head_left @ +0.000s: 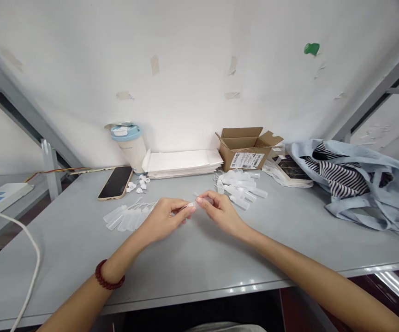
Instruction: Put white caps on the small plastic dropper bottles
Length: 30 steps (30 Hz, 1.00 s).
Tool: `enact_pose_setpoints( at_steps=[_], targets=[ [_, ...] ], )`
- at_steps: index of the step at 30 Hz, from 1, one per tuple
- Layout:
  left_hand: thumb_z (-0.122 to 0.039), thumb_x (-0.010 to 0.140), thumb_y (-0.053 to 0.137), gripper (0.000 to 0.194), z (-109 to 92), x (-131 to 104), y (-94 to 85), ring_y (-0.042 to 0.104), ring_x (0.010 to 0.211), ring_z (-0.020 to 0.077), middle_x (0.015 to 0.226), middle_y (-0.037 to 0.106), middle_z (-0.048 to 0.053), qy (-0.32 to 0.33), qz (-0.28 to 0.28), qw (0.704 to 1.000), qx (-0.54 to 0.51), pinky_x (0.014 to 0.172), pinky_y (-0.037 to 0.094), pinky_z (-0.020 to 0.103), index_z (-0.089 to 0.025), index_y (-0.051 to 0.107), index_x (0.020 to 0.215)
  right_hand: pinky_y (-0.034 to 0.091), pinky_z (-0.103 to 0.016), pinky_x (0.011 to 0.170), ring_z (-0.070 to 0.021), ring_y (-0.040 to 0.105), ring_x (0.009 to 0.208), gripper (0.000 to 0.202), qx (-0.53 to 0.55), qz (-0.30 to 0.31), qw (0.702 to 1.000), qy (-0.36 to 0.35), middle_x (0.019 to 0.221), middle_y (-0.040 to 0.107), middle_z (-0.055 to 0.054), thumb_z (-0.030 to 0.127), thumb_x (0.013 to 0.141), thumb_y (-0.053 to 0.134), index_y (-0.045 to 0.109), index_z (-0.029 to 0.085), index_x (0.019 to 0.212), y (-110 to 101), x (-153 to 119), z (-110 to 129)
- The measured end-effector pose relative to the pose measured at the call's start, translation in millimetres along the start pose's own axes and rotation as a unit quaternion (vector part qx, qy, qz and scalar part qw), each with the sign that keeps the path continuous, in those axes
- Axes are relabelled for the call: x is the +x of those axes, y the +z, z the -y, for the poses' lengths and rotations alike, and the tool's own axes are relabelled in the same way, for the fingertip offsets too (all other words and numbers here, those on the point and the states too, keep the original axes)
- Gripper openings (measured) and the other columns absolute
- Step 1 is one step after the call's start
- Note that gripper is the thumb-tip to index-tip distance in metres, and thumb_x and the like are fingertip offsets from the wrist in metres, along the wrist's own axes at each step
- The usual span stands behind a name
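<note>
Over the middle of the table, my left hand (166,216) and my right hand (220,213) meet fingertip to fingertip. Both pinch a small translucent plastic bottle (193,204), mostly covered by the fingers; which part each hand grips is hard to make out. Beside my left hand, several similar bottles (125,217) with thin pale tips lie fanned in a row, partly behind that hand. To the right of my right hand is a loose heap of more translucent bottles (242,186). Small white caps (141,185) are scattered at the back left.
A phone (116,183) lies near a blue-lidded cup (130,145). Along the wall are a stack of white paper (183,163) and an open cardboard box (246,154). A light-blue cloth bag (354,180) covers the right side. A white cable (35,249) crosses the left edge.
</note>
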<state>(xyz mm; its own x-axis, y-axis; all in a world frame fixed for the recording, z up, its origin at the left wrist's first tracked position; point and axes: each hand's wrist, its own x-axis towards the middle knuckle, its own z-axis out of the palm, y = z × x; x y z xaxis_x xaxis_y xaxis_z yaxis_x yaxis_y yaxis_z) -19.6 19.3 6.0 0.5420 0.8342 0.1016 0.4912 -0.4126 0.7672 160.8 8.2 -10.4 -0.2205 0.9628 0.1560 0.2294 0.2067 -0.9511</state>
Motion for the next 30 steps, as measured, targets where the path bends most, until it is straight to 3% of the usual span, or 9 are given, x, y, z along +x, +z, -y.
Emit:
enact_pose_setpoints(
  at_steps=[5,9,12,14,18,23,26,30],
  targets=[
    [-0.029,0.09,0.044,0.034,9,0,9.4,0.046,0.052,0.0095,0.055,0.05,-0.002,0.114,-0.059,0.986,0.108,0.053,0.035,0.021,-0.015,0.053,0.06,0.022,-0.021,0.041,-0.0064,0.026,0.043,0.039,0.036,0.016,0.998,0.043,0.045,0.03,0.008,0.051,0.081,0.05,0.047,0.017,0.062,-2,4,-2],
    [-0.023,0.093,0.04,0.026,20,-1,18.6,0.045,0.052,0.011,0.06,0.053,0.0,0.245,-0.142,0.919,0.276,0.051,0.034,0.023,-0.015,0.058,0.075,0.019,-0.02,0.038,-0.0048,0.02,0.04,0.04,0.108,0.029,0.987,0.114,0.044,0.025,0.01,0.049,0.08,0.052,0.039,0.019,0.057,-1,6,-4],
    [-0.019,0.093,0.038,0.022,24,-1,21.5,0.05,0.056,0.0129,0.066,0.058,0.003,0.283,-0.163,0.877,0.352,0.052,0.036,0.025,-0.014,0.059,0.086,0.017,-0.019,0.037,-0.004,0.019,0.041,0.041,0.149,0.029,0.975,0.161,0.047,0.025,0.01,0.048,0.079,0.055,0.035,0.019,0.057,0,7,-5],
    [-0.02,0.092,0.04,0.02,23,-1,20.7,0.052,0.06,0.0133,0.07,0.06,0.004,0.266,-0.155,0.891,0.335,0.055,0.038,0.025,-0.014,0.059,0.089,0.019,-0.019,0.037,-0.0042,0.021,0.041,0.04,0.152,0.023,0.975,0.158,0.047,0.027,0.009,0.049,0.079,0.055,0.038,0.019,0.059,0,7,-5],
    [-0.028,0.092,0.044,0.021,11,0,14.3,0.052,0.062,0.0115,0.072,0.06,0.001,0.148,-0.103,0.964,0.193,0.056,0.039,0.022,-0.017,0.061,0.086,0.026,-0.02,0.038,-0.005,0.027,0.04,0.038,0.141,0.012,0.984,0.109,0.049,0.03,0.009,0.052,0.079,0.055,0.044,0.018,0.063,1,6,-6],
    [-0.033,0.092,0.04,0.032,-1,1,9.6,0.05,0.058,0.0107,0.062,0.057,-0.002,0.046,-0.048,0.992,0.11,0.053,0.037,0.02,-0.016,0.057,0.071,0.028,-0.021,0.039,-0.0057,0.031,0.039,0.039,0.119,0.01,0.99,0.069,0.048,0.031,0.009,0.053,0.079,0.053,0.046,0.018,0.064,1,5,-7],
    [-0.031,0.093,0.039,0.031,3,1,12.9,0.05,0.056,0.0106,0.061,0.056,-0.002,0.063,-0.048,0.99,0.118,0.054,0.037,0.021,-0.016,0.054,0.07,0.027,-0.02,0.038,-0.0054,0.029,0.039,0.038,0.115,0.014,0.99,0.083,0.047,0.031,0.009,0.053,0.08,0.053,0.047,0.018,0.065,1,5,-6],
    [-0.027,0.093,0.041,0.023,17,0,19.8,0.048,0.056,0.0118,0.065,0.055,0.0,0.16,-0.117,0.955,0.222,0.054,0.036,0.024,-0.016,0.053,0.077,0.028,-0.019,0.037,-0.0052,0.028,0.039,0.037,0.14,0.023,0.985,0.101,0.047,0.031,0.009,0.05,0.078,0.057,0.046,0.018,0.064,0,5,-3]
  ],
)
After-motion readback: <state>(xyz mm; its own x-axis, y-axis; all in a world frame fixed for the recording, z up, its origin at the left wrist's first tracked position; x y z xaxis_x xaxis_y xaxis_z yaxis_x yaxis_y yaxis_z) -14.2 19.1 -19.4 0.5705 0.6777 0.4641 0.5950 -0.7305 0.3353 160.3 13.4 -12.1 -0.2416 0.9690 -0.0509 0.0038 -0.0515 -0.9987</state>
